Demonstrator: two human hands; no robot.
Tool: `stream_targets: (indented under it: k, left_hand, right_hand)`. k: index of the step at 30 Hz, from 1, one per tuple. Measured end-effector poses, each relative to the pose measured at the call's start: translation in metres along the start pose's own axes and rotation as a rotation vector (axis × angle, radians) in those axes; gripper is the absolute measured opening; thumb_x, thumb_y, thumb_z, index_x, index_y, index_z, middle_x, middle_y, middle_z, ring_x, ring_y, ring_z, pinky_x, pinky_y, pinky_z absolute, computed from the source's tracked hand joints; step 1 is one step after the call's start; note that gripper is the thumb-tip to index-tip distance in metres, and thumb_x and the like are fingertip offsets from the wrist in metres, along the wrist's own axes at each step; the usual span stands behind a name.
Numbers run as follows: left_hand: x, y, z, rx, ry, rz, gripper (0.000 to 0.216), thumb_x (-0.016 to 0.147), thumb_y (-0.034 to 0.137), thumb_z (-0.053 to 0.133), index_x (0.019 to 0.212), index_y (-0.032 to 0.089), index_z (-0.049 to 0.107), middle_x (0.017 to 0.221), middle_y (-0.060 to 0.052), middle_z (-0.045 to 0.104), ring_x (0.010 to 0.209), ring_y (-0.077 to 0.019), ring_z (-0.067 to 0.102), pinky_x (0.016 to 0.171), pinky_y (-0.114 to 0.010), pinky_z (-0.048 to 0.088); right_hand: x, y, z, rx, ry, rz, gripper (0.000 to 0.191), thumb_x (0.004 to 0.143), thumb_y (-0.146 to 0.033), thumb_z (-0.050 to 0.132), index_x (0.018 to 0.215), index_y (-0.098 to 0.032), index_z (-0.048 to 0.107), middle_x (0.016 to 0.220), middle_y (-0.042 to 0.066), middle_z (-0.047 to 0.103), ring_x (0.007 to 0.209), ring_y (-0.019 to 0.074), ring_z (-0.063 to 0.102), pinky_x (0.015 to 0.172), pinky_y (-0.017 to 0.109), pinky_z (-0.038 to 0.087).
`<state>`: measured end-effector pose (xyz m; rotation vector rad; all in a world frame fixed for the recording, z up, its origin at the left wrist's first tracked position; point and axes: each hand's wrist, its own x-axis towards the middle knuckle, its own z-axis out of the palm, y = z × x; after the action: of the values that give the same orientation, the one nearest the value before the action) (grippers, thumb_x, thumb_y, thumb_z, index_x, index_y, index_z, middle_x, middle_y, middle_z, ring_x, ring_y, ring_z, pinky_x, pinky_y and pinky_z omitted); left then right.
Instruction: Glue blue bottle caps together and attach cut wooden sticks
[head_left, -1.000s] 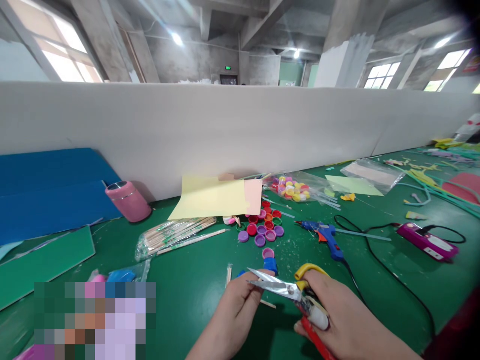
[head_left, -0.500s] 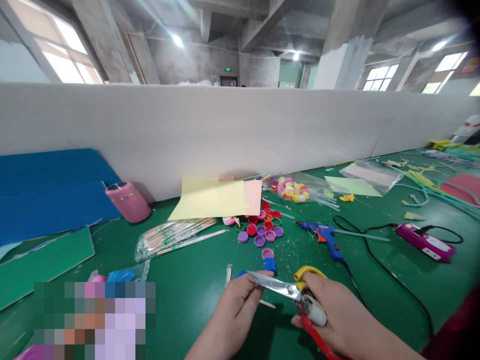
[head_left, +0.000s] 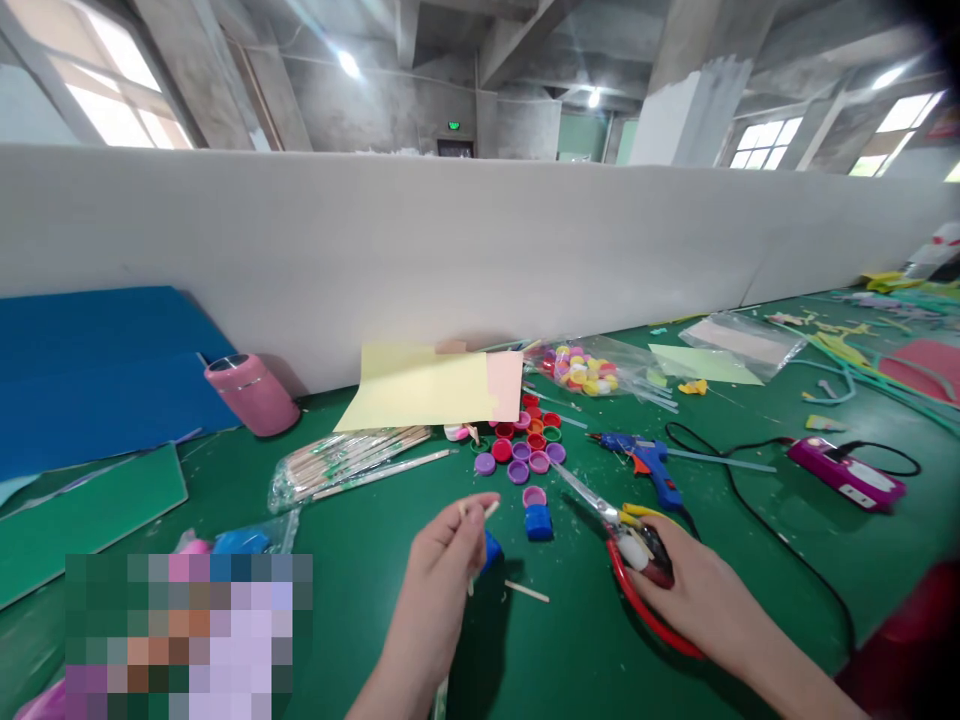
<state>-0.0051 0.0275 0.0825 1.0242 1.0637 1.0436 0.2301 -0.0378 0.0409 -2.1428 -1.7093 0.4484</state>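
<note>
My left hand (head_left: 442,565) is raised a little above the green table (head_left: 375,620), its fingers pinched on a short wooden stick (head_left: 480,513). My right hand (head_left: 694,590) rests on the table to the right, its fingers through the red and yellow handles of a pair of scissors (head_left: 626,540). The blades lie shut and point up-left toward a blue bottle cap (head_left: 538,521) and a pink cap (head_left: 534,495). A cut piece of stick (head_left: 526,592) lies between my hands. Another blue cap (head_left: 491,550) sits beside my left fingers.
A cluster of coloured bottle caps (head_left: 525,450), a bag of wooden sticks (head_left: 345,465), yellow paper (head_left: 420,390), a pink cup (head_left: 253,395) and blue boards (head_left: 97,370) lie behind. A blue glue gun (head_left: 645,462), black cable (head_left: 757,520) and purple device (head_left: 844,472) sit right. A white partition (head_left: 480,250) bounds the table.
The scissors have left the stick: my right hand swung right and down onto the table with the blades shut. My left hand lifted with the stick piece. A cut piece now lies on the table.
</note>
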Motion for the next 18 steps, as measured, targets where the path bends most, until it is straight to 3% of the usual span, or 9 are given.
stream_targets:
  k: [3,6,11,18]
  left_hand:
    - [0.003,0.003,-0.002,-0.304,0.061,-0.058,0.022,0.076,0.029,0.056,0.087,0.011,0.063,0.049,0.008,0.032,0.044,-0.0054,0.028,0.043,-0.019,0.024]
    - [0.003,0.008,-0.001,-0.422,0.065,-0.085,0.018,0.076,0.022,0.056,0.089,0.011,0.061,0.051,0.006,0.037,0.045,-0.0053,0.031,0.044,-0.019,0.026]
    - [-0.004,0.013,0.002,-0.424,0.013,-0.101,0.016,0.079,0.019,0.052,0.093,0.015,0.057,0.057,0.003,0.048,0.048,-0.0058,0.037,0.048,-0.019,0.03]
    - [-0.011,0.009,0.003,-0.342,-0.085,-0.117,0.022,0.079,0.023,0.053,0.1,0.016,0.05,0.066,0.0,0.055,0.047,-0.0045,0.037,0.046,-0.018,0.027]
  right_hand:
    - [-0.004,0.022,0.007,-0.107,0.016,-0.042,0.038,0.075,-0.035,0.049,0.105,-0.012,0.051,0.102,0.014,0.06,0.089,0.026,0.06,0.076,0.038,0.047]
    - [-0.008,0.033,0.013,-0.193,0.051,-0.103,0.043,0.077,-0.036,0.046,0.11,-0.008,0.049,0.112,0.017,0.055,0.099,0.0275,0.055,0.085,0.04,0.044]
    - [-0.006,0.028,0.014,-0.249,0.112,-0.16,0.046,0.079,-0.041,0.044,0.109,-0.007,0.052,0.11,0.017,0.056,0.102,0.0286,0.053,0.088,0.041,0.043]
    - [-0.002,0.028,0.011,-0.148,0.107,-0.106,0.037,0.078,-0.039,0.047,0.106,-0.015,0.054,0.103,0.011,0.06,0.09,0.0264,0.058,0.076,0.039,0.048]
